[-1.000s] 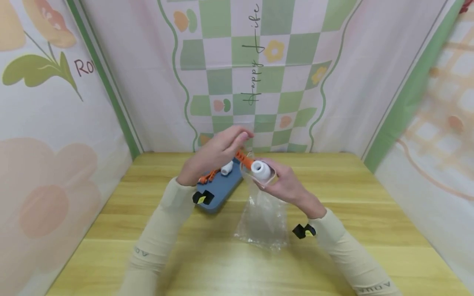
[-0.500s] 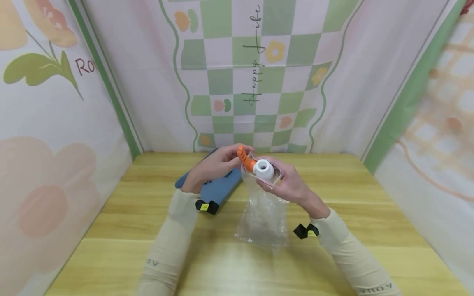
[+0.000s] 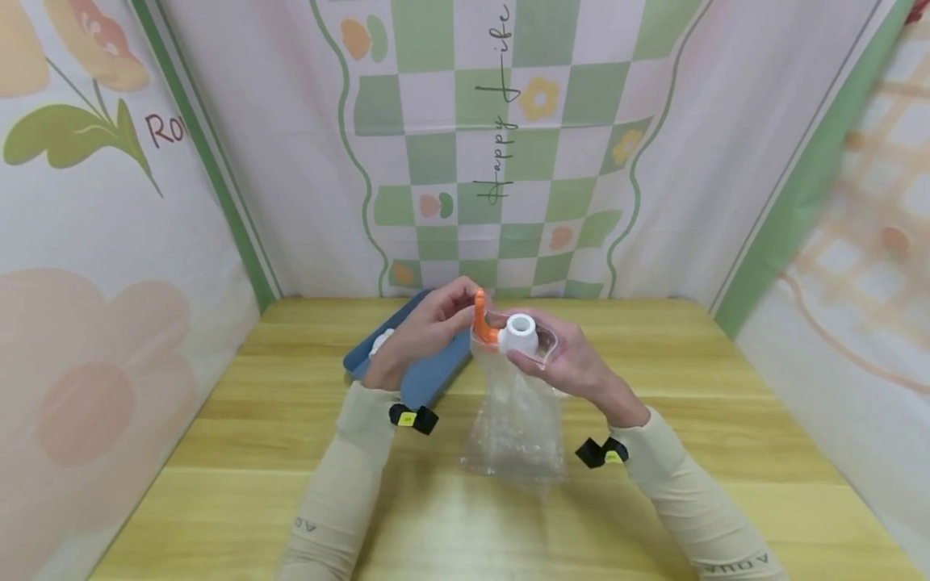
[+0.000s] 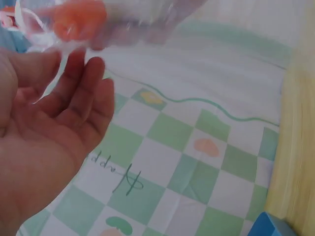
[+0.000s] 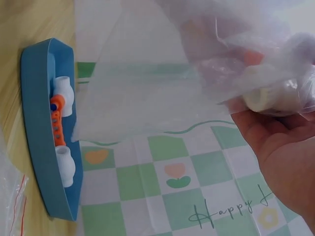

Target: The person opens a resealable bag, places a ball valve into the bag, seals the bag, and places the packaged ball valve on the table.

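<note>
A white ball valve [image 3: 520, 329] with an orange lever handle [image 3: 480, 315] sits in the mouth of a clear plastic bag [image 3: 514, 428]. The bag hangs down below it toward the wooden table. My right hand [image 3: 570, 355] grips bag and valve from the right, thumb across the front of the white body. On the other side, my left hand [image 3: 432, 327] has thumb and fingers bent at the bag's edge, beside the lever. In the left wrist view the left fingertips [image 4: 93, 66] meet the clear film, and the orange part [image 4: 78, 19] shows blurred through it.
A blue tray [image 5: 37, 132] stands behind my left forearm, with white valve bodies [image 5: 65, 169] and an orange handle [image 5: 57, 125] in it. Another clear bag with a red line [image 5: 10, 196] lies on the table [image 5: 12, 73]. A checkered cloth [image 3: 541, 161] hangs behind.
My left hand has come down from above to the bag's edge. The valve has turned, so its opening faces more upward and the orange lever stands upright.
</note>
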A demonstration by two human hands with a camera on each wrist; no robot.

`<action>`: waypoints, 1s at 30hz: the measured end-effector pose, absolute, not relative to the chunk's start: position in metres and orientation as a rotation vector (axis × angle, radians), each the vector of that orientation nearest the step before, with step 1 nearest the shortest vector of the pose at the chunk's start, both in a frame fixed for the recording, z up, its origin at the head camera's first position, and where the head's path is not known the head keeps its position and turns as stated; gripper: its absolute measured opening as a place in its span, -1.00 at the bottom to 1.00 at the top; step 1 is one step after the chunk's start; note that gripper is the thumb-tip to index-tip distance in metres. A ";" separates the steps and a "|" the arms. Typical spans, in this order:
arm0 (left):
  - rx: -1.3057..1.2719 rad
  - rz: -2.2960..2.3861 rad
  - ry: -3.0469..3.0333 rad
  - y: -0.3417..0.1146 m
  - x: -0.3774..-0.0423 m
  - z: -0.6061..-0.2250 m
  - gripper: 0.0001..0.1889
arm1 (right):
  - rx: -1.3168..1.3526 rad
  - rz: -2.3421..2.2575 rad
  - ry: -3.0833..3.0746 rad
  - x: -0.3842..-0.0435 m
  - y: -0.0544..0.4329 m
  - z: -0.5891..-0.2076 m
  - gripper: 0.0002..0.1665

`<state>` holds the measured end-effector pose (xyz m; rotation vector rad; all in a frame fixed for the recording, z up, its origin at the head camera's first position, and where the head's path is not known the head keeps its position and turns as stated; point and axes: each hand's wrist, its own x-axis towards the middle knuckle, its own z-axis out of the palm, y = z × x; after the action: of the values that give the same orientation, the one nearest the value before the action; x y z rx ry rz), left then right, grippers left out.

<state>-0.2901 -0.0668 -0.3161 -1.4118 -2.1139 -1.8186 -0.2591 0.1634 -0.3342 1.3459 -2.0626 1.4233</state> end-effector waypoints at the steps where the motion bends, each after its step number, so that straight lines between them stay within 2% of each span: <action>1: -1.393 -1.815 -2.094 -0.065 -0.289 -0.316 -0.91 | 1.360 1.443 -2.051 -0.259 0.164 -0.333 -0.47; 6: -1.268 -1.827 -2.048 -0.055 -0.278 -0.314 -0.92 | 1.409 1.541 -2.021 -0.258 0.167 -0.329 -0.55; 15: -1.131 -1.811 -1.954 -0.046 -0.260 -0.309 -0.91 | 1.408 1.493 -2.067 -0.254 0.173 -0.321 -0.59; 30: -1.001 -1.713 -1.850 -0.042 -0.251 -0.307 -0.90 | 1.472 1.557 -1.975 -0.260 0.184 -0.316 -0.70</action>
<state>-0.2506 -0.0424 -0.3072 -1.0013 -1.8499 -1.7126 -0.2596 0.1840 -0.3159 1.4718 -1.9751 1.5570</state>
